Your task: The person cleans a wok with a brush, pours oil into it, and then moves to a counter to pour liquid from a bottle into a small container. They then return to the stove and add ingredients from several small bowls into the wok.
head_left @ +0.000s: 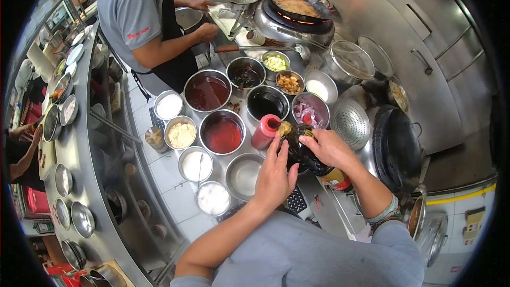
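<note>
My right hand [332, 149] is wrapped round a large dark bottle [304, 150] with a red and yellow label, which lies tilted with its neck end toward a red plastic bottle [262, 135]. The red bottle's top looks uncapped. My left hand [275, 172] has its fingers stretched out and its thumb apart, fingertips right beside the dark bottle's neck and the red bottle's top. Close around them stand a bowl of chopped purple onion [308, 111], a pot of black sauce [267, 103], a pot of red liquid [222, 132] and a steel bowl [245, 174].
Another person [133, 16] in a grey shirt stands at the left, near a flaming wok [297, 5]. A second wok [396, 149] and a perforated strainer [349, 124] sit to the right. White seasoning tubs [213, 197] line the near left; a steel counter [79, 180] runs beyond.
</note>
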